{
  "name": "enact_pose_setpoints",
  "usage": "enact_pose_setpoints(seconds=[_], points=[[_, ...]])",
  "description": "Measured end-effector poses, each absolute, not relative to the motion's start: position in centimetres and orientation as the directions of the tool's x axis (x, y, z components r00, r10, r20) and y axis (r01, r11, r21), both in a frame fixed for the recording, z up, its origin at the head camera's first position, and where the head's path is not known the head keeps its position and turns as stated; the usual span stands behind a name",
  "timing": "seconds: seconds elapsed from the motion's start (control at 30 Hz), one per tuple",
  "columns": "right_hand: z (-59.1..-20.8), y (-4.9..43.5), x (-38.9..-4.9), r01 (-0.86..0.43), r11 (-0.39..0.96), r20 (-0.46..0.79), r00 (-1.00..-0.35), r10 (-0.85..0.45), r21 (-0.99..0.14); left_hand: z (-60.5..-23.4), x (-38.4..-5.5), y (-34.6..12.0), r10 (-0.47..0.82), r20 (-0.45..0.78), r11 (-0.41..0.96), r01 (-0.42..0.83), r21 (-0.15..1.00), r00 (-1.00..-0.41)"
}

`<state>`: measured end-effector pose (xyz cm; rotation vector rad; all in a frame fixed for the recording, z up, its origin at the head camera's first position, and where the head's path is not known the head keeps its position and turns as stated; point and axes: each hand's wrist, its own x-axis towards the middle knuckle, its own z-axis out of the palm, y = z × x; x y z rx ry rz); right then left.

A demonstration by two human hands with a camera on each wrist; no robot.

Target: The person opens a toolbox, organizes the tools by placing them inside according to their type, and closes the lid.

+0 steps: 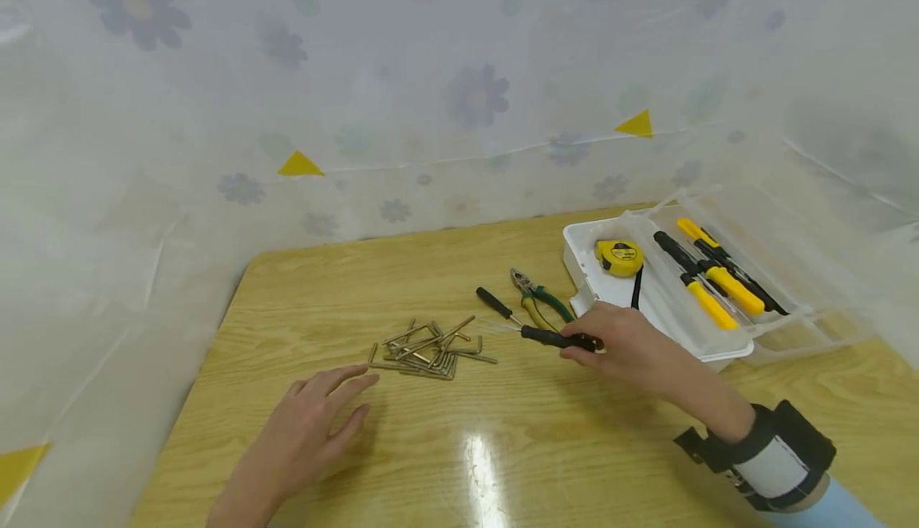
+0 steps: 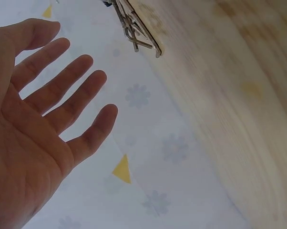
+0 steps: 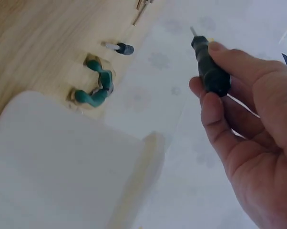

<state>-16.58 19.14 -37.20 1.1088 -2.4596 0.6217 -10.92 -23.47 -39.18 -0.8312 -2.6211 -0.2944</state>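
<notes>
My right hand point(image 1: 625, 344) pinches the black handle of a screwdriver point(image 1: 549, 337), its thin shaft pointing left. In the right wrist view the handle point(image 3: 211, 71) sits between thumb and fingertips. Just behind it on the table lie a second black-handled screwdriver point(image 1: 495, 302) and pliers point(image 1: 530, 297) with green and yellow grips. Relaxed and spread, my left hand point(image 1: 305, 424) holds nothing. Its fingertips come close to the near left side of a pile of brass-coloured hex keys point(image 1: 424, 352). The left wrist view shows the palm point(image 2: 38, 129) with slightly bent fingers.
At the right stands a white toolbox point(image 1: 585, 253) with its clear lid point(image 1: 833, 305) swung back. Inside are a yellow tape measure point(image 1: 619, 258) and several yellow-and-black tools point(image 1: 732, 289). A flower-patterned sheet point(image 1: 402, 97) hangs behind the wooden table point(image 1: 323, 289).
</notes>
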Motion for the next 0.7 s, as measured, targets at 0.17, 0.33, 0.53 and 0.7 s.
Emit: enact_pose_setpoints(seconds=[0.17,0.33,0.53,0.7], points=[[-36.5,20.3,-16.4,-0.72,0.67,0.596,-0.622,-0.507,-0.18,-39.4,-11.0,-23.1,0.532,0.411,0.791,0.607,0.071,-0.74],[-35.4,22.5,-16.3,-0.584,0.793,0.62,-0.69,-0.374,-0.172,-39.5,-11.2,-22.1,0.558,0.396,0.776,0.628,0.062,-0.729],[-34.5,25.8,-16.0,-0.375,0.905,0.642,-0.749,-0.167,-0.202,-39.7,-11.5,-20.6,0.596,0.371,0.756,0.653,0.039,-0.712],[-34.3,28.4,-15.3,-0.229,0.943,0.62,-0.784,-0.031,-0.242,-39.8,-11.6,-19.3,0.633,0.352,0.729,0.684,0.03,-0.69]])
